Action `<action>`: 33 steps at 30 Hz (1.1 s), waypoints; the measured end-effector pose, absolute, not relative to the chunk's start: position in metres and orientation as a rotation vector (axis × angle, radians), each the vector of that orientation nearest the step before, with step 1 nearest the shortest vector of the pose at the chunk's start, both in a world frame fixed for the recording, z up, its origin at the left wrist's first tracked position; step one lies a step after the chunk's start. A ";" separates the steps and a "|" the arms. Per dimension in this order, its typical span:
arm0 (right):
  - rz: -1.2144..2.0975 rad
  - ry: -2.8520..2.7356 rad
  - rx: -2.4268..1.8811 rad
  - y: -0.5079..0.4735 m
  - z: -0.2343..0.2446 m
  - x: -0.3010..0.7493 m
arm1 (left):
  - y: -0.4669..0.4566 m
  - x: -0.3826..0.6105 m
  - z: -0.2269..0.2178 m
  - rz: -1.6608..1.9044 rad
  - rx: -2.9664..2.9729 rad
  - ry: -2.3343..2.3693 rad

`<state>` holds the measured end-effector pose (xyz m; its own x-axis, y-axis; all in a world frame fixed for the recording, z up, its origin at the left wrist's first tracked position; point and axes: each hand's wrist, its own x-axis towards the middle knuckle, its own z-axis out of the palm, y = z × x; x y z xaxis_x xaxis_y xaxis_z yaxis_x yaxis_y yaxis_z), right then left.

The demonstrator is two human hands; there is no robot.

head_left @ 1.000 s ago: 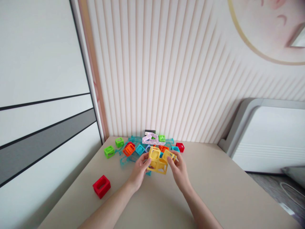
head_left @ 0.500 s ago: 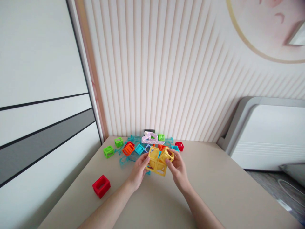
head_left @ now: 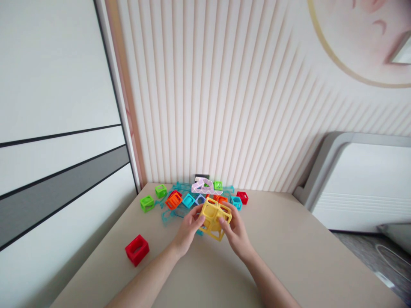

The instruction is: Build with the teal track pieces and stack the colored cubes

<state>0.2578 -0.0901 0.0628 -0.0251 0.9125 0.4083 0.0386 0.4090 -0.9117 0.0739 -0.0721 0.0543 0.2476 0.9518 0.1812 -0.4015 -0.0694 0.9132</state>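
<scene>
While the person leans into the work at the beige table (head_left: 282, 239), the left hand (head_left: 189, 229) grips one side of a yellow cluster of open-frame cubes (head_left: 211, 210), and the right hand (head_left: 236, 231) grasps the opposite side, its thumb pressed on the front. The cluster sits between both hands, before a heap of loose pieces: an orange frame cube (head_left: 174, 201), a light-blue one (head_left: 188, 201) and a lilac piece (head_left: 207, 192). Two green frame cubes (head_left: 147, 204) lie left of these; a red block (head_left: 141, 255) rests apart, nearer the person, beyond the left forearm.
</scene>
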 end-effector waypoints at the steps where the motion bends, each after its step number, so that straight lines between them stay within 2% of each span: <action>1: 0.938 -1.408 -0.891 -0.090 0.064 0.257 | -0.073 0.074 0.054 1.253 1.163 0.644; 5: 1.070 -1.382 -0.840 -0.092 0.063 0.254 | -0.078 0.076 0.055 1.222 1.321 0.655; 16: 1.017 -1.457 -0.853 -0.094 0.059 0.259 | -0.085 0.071 0.063 1.086 1.418 0.647; 23: 0.969 -1.498 -0.877 -0.095 0.064 0.259 | -0.084 0.073 0.061 1.124 1.504 0.670; 28: 0.996 -1.177 -0.866 -0.093 0.066 0.250 | -0.076 0.074 0.050 1.251 1.412 0.693; 33: 1.071 -0.959 -0.873 -0.089 0.065 0.246 | -0.076 0.077 0.047 1.123 1.192 0.533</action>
